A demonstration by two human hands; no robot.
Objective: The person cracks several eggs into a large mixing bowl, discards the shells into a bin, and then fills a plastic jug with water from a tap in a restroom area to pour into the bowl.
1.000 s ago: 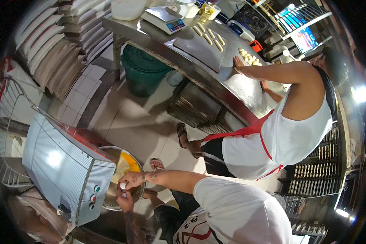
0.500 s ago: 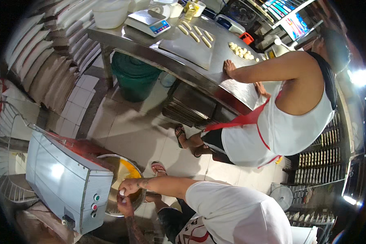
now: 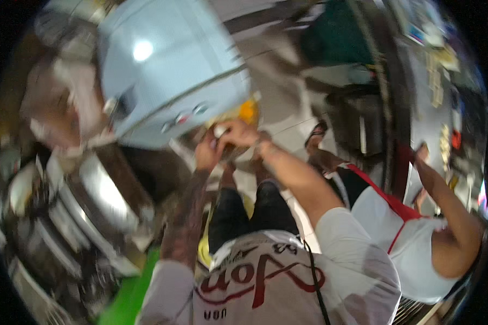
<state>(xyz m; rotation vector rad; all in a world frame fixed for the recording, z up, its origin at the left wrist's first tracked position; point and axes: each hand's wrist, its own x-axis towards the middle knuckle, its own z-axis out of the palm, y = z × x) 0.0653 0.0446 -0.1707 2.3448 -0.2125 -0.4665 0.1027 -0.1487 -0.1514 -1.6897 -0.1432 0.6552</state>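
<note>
Both my hands meet over the metal mixing bowl [image 3: 258, 115], beside the mixer's grey-blue housing [image 3: 173, 65]. My right hand [image 3: 238, 132] is closed with a white egg [image 3: 219, 130] at its fingertips. Just below it, my left hand [image 3: 207, 153] has its fingers closed against the egg's lower side; blur hides the exact grip. Orange-yellow contents [image 3: 247, 110] that look like egg yolk show in the bowl. The housing and my hands cover most of the bowl.
A co-worker in a white top and red apron [image 3: 387, 200] stands to the right at a metal table [image 3: 412, 108], with dough pieces [image 3: 444, 146] on it. A dark green bin [image 3: 336, 35] stands beyond the bowl. Metal trays or pans [image 3: 100, 189] and a bright green object [image 3: 127, 295] are at left.
My view has swung down and toward the left, so the mixer, bowl and hands appear higher in the picture. My hands stay together at the egg over the bowl.
</note>
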